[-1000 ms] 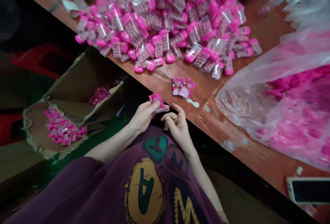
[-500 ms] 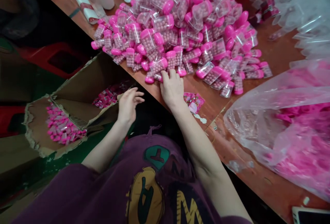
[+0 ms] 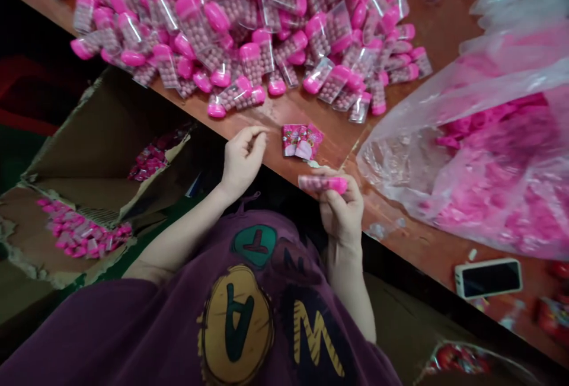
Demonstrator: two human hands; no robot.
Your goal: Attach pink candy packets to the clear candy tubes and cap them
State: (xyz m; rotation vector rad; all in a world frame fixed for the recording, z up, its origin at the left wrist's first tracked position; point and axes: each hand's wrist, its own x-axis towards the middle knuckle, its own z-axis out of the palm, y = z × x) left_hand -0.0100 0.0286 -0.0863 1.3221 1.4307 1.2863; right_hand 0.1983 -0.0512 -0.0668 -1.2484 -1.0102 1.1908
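My right hand point(image 3: 342, 211) grips a small clear bottle of pink beads with pink ends point(image 3: 322, 184), held level just off the table edge. My left hand point(image 3: 242, 160) sits by the edge of the wooden table point(image 3: 400, 220), with fingers curled together and nothing visible in them. A heap of similar bottles in clear wrappers point(image 3: 249, 30) fills the table beyond my hands. A small stack of pink printed packets point(image 3: 301, 142) lies on the table between my hands and the heap.
To the left below the table edge, an open cardboard box point(image 3: 89, 149) holds pink bottles and red-pink packets. A clear plastic bag of pink items point(image 3: 471, 160) lies on the table at right. A smartphone point(image 3: 488, 278) rests near the front edge.
My right hand has come back from the heap towards my body, holding a bottle. My left hand has moved from over the box to the table edge. The view has shifted slightly.
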